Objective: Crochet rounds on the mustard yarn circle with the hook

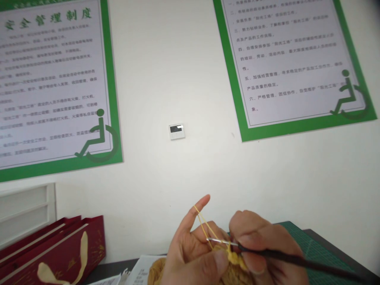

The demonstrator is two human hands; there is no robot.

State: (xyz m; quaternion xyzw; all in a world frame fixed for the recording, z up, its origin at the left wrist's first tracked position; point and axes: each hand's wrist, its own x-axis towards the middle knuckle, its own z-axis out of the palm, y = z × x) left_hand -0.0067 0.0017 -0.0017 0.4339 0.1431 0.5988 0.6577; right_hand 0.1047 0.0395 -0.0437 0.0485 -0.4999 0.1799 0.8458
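My left hand (192,249) is at the bottom centre, index finger raised with yellow yarn (202,221) looped over it, thumb and other fingers pinching a small yellow crochet piece (234,259). My right hand (261,245) is closed round a dark-handled crochet hook (297,261) whose metal tip (216,240) points left into the yarn. A ball of ochre yarn (156,271) lies just below my left hand.
A green cutting mat (314,249) covers the dark table at the right. Dark red gift bags (56,253) with cream handles stand at the lower left. Papers (139,269) lie on the table. Two green-framed posters and a small white wall device (177,131) hang on the wall.
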